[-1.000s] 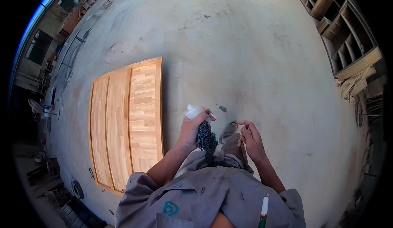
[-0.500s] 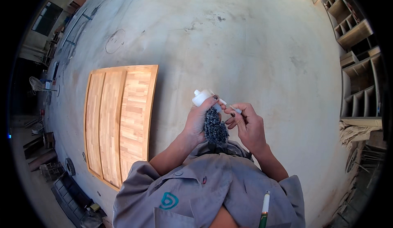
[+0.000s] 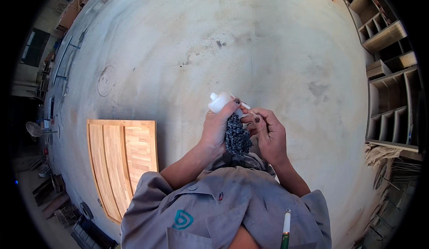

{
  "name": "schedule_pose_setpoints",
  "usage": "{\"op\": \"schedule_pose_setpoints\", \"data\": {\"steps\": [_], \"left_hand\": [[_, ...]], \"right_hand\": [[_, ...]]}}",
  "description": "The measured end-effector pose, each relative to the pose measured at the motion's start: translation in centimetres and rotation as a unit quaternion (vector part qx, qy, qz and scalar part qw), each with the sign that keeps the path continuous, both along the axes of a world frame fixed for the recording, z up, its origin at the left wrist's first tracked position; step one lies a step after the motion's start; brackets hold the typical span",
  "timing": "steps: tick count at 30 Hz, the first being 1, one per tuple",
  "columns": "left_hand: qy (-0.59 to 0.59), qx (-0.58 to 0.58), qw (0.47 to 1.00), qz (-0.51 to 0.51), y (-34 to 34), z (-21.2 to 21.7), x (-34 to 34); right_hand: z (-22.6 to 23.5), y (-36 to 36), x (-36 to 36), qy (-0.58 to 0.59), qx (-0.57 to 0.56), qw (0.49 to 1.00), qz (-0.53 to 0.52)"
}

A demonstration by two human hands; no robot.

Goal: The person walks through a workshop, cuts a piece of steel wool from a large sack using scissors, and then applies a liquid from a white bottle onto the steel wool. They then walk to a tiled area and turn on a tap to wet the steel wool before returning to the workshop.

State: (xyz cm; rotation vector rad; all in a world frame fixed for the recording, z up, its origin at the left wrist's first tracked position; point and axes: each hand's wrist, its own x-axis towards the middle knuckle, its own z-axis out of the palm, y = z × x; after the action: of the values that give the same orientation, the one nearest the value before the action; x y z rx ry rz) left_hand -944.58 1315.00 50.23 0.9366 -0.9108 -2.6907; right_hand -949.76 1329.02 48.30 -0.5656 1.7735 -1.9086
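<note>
My left hand (image 3: 216, 128) is closed around a white plastic bottle (image 3: 220, 101) with a small nozzle pointing up and left. Under its thumb, a dark grey shaggy cloth (image 3: 237, 137) hangs down in front of my body. A thin white stick (image 3: 246, 105) pokes out by the left fingertips, slanting toward the right hand. My right hand (image 3: 270, 132) is pinched close beside the bottle and cloth, thumb against fingers. What sits in that pinch is mostly covered; only a bit of something pale shows. Dark stains mark both thumbs.
A framed wooden panel (image 3: 138, 146) with lighter boards lies at the left, beyond my left arm. Wooden shelving (image 3: 389, 110) lines the right, with crumpled cloth (image 3: 380, 155) below. A cigarette (image 3: 287, 222) in a green holder juts in at the lower edge. Concrete floor (image 3: 259, 39) stretches ahead.
My right fingertips have come closer to the white stick and bottle; the small white piece between them is now mostly hidden. The view has shifted, so the wooden panel appears lower.
</note>
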Motion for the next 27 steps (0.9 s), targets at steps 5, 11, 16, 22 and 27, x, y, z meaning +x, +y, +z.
{"op": "schedule_pose_setpoints", "data": {"steps": [5, 11, 16, 22, 27], "left_hand": [[0.027, 0.003, 0.999, -0.027, -4.1, -0.4, -14.8], [0.0, 0.04, 0.998, 0.038, -7.8, 1.1, -31.4], [0.019, 0.021, 0.996, 0.08, -12.8, 0.3, -43.4], [0.013, 0.046, 0.995, 0.087, -20.3, -0.7, -57.8], [0.012, 0.054, 0.996, 0.069, -26.1, -0.2, -70.9]], "right_hand": [[-0.4, -3.4, -15.0, -0.031, -0.029, 0.999, 0.005], [0.5, -8.6, -32.9, 0.004, -0.019, 0.999, 0.049], [1.2, -14.3, -46.3, 0.004, -0.012, 0.995, 0.1], [0.2, -22.0, -61.4, -0.009, -0.009, 0.994, 0.113], [0.6, -27.3, -73.4, -0.025, 0.01, 0.995, 0.099]]}}
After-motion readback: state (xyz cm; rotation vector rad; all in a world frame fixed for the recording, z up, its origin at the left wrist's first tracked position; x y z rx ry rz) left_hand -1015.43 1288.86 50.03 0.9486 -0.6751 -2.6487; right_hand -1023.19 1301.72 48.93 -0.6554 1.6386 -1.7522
